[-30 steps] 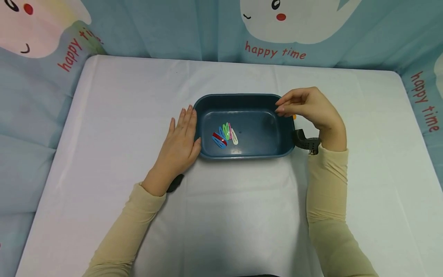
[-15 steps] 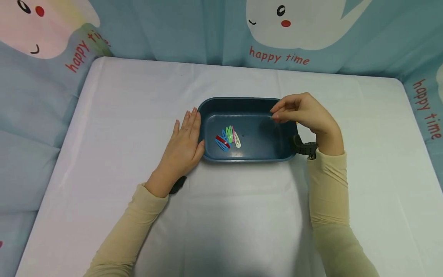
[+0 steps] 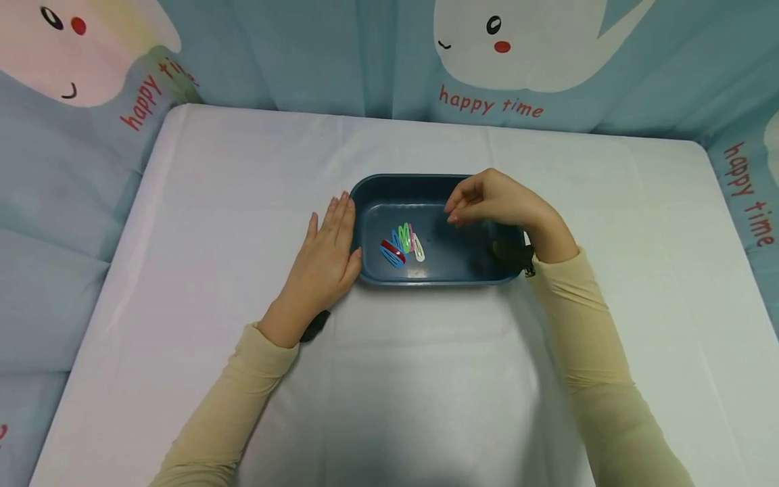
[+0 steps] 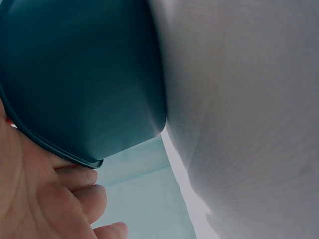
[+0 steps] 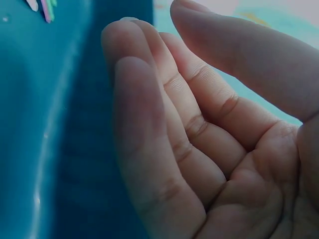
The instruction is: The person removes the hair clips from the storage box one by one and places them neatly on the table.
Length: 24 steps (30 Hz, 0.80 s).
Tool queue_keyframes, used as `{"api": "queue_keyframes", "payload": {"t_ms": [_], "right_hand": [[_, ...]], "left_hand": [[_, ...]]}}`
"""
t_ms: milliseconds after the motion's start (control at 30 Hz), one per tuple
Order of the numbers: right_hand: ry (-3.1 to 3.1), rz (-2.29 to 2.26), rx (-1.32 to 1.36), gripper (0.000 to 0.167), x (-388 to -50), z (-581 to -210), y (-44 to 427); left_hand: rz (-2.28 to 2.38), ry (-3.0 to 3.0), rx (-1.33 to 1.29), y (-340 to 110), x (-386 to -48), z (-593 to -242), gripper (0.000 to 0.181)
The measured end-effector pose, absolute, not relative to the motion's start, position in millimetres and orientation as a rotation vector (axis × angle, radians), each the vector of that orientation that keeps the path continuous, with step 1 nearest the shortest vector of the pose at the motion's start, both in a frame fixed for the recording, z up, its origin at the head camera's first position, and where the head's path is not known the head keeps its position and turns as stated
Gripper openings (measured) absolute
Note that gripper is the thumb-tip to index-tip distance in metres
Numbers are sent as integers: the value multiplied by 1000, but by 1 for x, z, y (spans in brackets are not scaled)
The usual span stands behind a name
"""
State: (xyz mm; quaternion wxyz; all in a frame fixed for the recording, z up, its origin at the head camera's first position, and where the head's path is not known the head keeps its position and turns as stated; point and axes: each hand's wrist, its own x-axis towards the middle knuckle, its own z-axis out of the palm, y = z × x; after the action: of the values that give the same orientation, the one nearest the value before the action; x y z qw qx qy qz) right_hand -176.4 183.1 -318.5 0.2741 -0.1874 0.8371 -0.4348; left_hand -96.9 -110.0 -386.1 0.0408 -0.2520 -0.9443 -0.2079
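In the head view, a dark blue rectangular tub (image 3: 450, 264) holds several snap hair clips (image 3: 404, 238) in blue, green, pink, white and red, bunched left of its middle. My left hand (image 3: 322, 264) rests against the tub's left end, fingers straight and pointing away. Its palm and fingers touch the rim in the left wrist view. Over the right half of the tub hovers my right hand (image 3: 496, 203), fingers loosely bent. The right wrist view shows a gap between the thumb (image 5: 244, 55) and the fingers, with nothing held; the clips lie apart from them.
The tub stands on a table with a white cloth (image 3: 195, 237). Light blue printed curtains (image 3: 316, 61) hang along the far and left sides. A dark wrist mount (image 3: 511, 256) sits below the right hand, overlapping the tub's right end.
My right hand has moved left from the tub's right edge to over its inside. The left hand stays against the tub, and the clips keep their place. The view has shifted slightly.
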Motion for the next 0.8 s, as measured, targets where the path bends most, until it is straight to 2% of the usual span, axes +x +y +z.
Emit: {"api": "queue_keyframes", "payload": {"t_ms": [567,800], "right_hand": [[2127,-866,-594,8,-192,-342,144],[2083,-848,-548,8,-193,-347,137]], "left_hand": [[-631,-2874,-773,-110,-96,-387,66],[-634,-2880,-770,-110,-96,-387,65]]}}
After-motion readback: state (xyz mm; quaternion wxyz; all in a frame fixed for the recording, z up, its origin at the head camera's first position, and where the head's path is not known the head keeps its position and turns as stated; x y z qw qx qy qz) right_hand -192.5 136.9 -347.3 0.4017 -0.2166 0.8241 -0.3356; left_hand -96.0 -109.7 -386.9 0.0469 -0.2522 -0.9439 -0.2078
